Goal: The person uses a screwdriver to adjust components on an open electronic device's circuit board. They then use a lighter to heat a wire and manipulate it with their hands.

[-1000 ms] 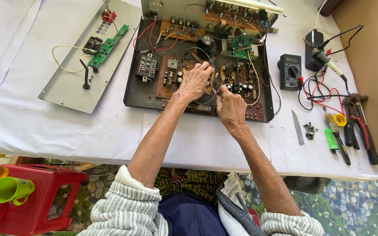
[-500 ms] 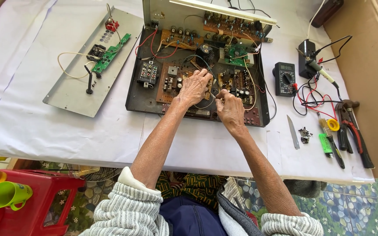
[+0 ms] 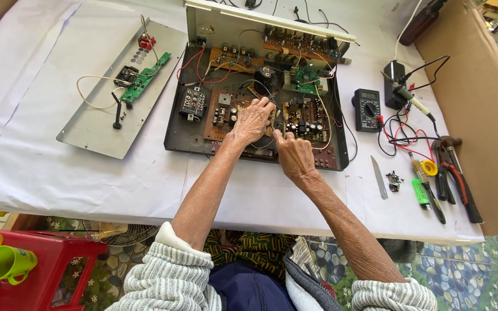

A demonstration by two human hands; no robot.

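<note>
Both forearms stretch forward, bare, sleeves pushed up to the elbows. The left hand (image 3: 253,120) lies palm down, fingers curled. The right hand (image 3: 294,154) pinches its fingertips just beside it.

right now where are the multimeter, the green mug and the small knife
multimeter (image 3: 368,109), head view, on the middle of its dark body
green mug (image 3: 1,264), head view, on its outer wall
small knife (image 3: 378,177), head view, on the blade

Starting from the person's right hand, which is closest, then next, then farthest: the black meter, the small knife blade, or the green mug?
From the right hand in the head view:
1. Small knife blade, on the white cloth just to its right.
2. Black meter, farther right and up, beside the open chassis.
3. Green mug, far left, low on the red stool.
</note>
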